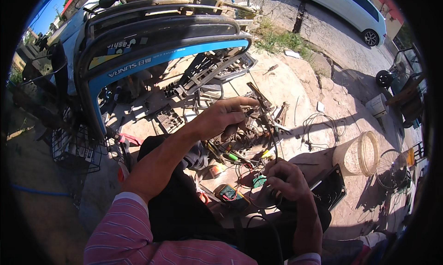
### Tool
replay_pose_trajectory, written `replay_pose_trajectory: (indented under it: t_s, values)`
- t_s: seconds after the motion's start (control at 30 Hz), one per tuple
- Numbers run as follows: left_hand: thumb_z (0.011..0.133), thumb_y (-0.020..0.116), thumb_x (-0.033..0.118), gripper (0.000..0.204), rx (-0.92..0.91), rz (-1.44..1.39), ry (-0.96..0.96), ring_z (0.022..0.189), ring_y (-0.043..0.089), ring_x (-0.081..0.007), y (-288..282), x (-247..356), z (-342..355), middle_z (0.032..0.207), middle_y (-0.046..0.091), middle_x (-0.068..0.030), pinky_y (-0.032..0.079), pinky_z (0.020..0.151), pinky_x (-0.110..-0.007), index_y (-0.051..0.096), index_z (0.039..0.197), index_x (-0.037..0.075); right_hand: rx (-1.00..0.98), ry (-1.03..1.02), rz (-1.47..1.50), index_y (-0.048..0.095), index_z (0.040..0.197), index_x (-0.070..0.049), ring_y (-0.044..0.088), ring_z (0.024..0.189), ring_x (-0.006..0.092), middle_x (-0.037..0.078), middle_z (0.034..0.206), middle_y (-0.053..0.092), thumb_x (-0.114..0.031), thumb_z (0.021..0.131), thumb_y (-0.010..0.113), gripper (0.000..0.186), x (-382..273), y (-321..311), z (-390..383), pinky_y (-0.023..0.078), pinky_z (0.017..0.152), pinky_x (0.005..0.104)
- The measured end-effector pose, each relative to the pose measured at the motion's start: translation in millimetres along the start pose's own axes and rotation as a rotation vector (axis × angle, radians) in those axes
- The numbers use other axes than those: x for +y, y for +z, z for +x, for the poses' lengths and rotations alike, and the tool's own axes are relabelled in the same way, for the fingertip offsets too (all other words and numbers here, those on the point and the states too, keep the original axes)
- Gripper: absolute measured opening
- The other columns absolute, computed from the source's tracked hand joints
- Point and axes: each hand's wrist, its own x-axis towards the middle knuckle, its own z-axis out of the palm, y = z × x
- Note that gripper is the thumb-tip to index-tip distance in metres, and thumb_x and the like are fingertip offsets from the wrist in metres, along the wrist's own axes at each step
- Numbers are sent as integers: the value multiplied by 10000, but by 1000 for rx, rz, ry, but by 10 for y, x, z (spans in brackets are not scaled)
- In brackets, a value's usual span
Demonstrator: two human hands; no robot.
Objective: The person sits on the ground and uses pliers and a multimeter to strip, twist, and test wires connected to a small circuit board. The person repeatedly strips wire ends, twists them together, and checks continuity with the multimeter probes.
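Observation:
A thin black cable (pixel 276 147) runs upward from my right hand (pixel 287 179), whose fingers are closed around it. Its upper stretch reaches the fingers of my left hand (pixel 227 115), which is farther away. The left index finger points out to the right; the other fingers curl underneath, partly in shadow, and seem to close on the cable. More cable hangs in loops below my right hand. Beneath my hands lie a green-handled tool (pixel 231 156), a multimeter (pixel 230 192) with red and black leads, a small green board (pixel 259 181) and a roll (pixel 216 171).
A blue-and-black vehicle frame (pixel 168 53) stands at the far left. Metal parts (pixel 249 131) crowd the ground ahead. To the right are a coil of wire (pixel 323 129), a whitish bucket (pixel 357 154) and a black tray (pixel 332 189). A white car (pixel 346 9) is parked beyond.

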Motion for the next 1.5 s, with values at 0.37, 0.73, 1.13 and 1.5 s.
replay_pose_trajectory:
  t_s: [0.37, 0.73, 1.13, 1.5]
  values:
    - [1003, 509, 61, 386, -27, -78, -55, 544, 531, -48, -39, -54, 7, 802, 639, -50, 428, 503, -197, 523, 1387, 17, 53, -3, -96, 657, 910, -8, 581, 755, 92, 43, 928, 674, -70, 832, 710, 112, 70, -16, 10, 470, 662, 266]
    - [1003, 546, 92, 401, -34, 52, -23, 552, 543, -48, -24, -12, -10, 775, 645, -42, 440, 506, -207, 527, 1402, 70, 55, -20, -183, 673, 915, -22, 576, 723, 106, 47, 922, 678, -91, 829, 728, 123, 47, -3, 22, 454, 634, 277]
    - [997, 535, 71, 407, -17, 171, 20, 542, 519, -32, -35, -94, -4, 748, 615, -14, 430, 497, -208, 536, 1402, 103, 41, 5, -212, 692, 936, -35, 574, 702, 111, 43, 905, 676, -107, 823, 736, 141, 50, 10, 22, 455, 626, 281]
    - [1006, 524, 89, 388, 0, 194, 8, 502, 492, -19, -17, -69, -23, 734, 609, 0, 375, 439, -187, 545, 1392, 117, 40, 22, -238, 682, 923, -29, 629, 782, 134, 53, 925, 681, -83, 826, 717, 116, -29, 21, 29, 495, 697, 294]
